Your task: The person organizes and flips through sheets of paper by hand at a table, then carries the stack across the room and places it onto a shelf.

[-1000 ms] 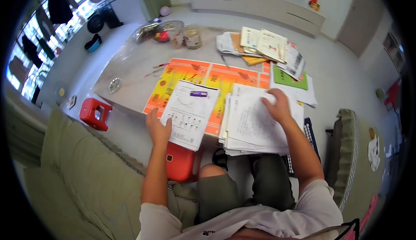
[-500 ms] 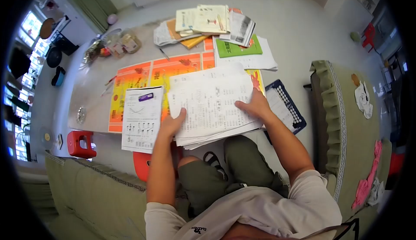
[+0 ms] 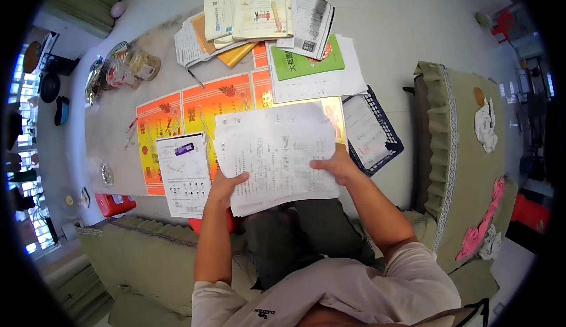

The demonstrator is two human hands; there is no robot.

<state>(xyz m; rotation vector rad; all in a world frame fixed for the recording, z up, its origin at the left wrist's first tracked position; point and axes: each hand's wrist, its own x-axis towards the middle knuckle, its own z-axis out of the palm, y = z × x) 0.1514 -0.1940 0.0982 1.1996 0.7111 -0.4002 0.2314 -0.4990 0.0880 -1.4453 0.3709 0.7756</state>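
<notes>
A stack of printed papers [image 3: 277, 156] is held between my two hands above the table's near edge and my lap. My left hand [image 3: 225, 188] grips its left side, thumb on top and fingers hidden underneath. On the right side, my right hand [image 3: 337, 166] clasps it the same way. Left of the stack lies another set of worksheets [image 3: 187, 182] with a purple box-like item [image 3: 184, 149] on top. Orange and yellow printed sheets [image 3: 218, 100] cover the table beyond.
Open books [image 3: 263, 11] and papers are piled at the far side, with a green booklet [image 3: 306, 61] nearby. A dark blue basket [image 3: 386, 138] holding paper is to the right. Jars [image 3: 143, 64] stand far left. A red stool [image 3: 113, 204] and a green-covered sofa [image 3: 433, 138] flank the table.
The held papers have tilted and their edges line up more evenly. Both hands have come slightly lower in view, and the camera has shifted.
</notes>
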